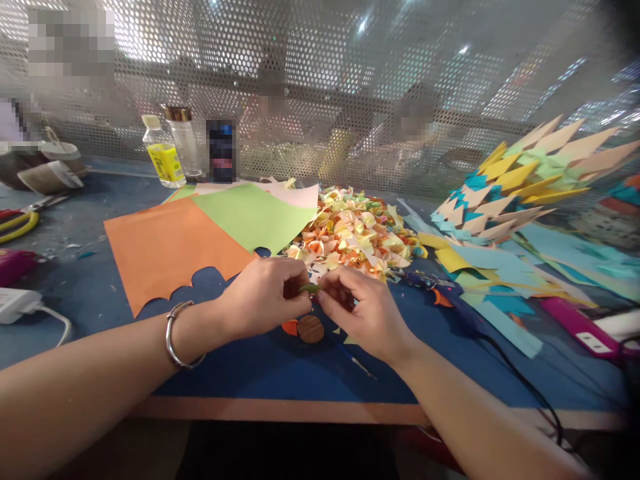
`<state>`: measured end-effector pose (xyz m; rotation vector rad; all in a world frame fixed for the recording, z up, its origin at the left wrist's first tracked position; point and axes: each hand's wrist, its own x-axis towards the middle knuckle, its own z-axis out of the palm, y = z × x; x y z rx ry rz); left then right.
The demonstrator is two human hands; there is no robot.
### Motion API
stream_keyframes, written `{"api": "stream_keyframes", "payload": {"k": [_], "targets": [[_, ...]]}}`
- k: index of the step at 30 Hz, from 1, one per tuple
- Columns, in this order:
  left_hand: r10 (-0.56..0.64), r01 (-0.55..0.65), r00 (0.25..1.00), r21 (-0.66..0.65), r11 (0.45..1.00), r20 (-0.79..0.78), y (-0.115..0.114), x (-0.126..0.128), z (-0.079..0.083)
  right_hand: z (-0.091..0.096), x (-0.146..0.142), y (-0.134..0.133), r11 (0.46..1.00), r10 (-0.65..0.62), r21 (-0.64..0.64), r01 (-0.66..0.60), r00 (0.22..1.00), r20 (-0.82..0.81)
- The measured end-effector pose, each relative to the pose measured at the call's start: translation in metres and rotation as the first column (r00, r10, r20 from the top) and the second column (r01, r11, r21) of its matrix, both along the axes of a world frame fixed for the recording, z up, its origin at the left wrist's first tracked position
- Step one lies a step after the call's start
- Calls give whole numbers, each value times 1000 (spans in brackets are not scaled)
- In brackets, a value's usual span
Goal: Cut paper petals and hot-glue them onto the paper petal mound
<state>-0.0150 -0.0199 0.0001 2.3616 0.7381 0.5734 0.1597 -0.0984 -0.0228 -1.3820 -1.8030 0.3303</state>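
My left hand, with a silver bangle on its wrist, and my right hand meet over the blue table. Both pinch a thin green stem-like piece between their fingertips. Just below them lie a small round brown disc and an orange paper scrap. Right behind the hands sits a heap of small folded paper flowers in yellow, orange and pink.
An orange sheet with a scalloped cut edge and a green sheet lie at left. Folded paper spikes and blue strips are piled at right. Bottles, yellow-handled scissors, a glue gun with cord and a mesh screen surround the table.
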Motion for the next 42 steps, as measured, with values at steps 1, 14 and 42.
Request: {"api": "stream_keyframes", "payload": {"k": [1,14,42], "targets": [[3,-3,1000,3,1000,10,0,0,-1,0,0,0,1000,2,-3,-2,1000,8],[-13,13,997,5,1000,75,-8,5,-1,2,-5,-1,996,-7,91,0,997,77],[5,-4,999,-31,1000,54,-3,1,3,2,-2,-1,997,-31,75,30,999,9]]}}
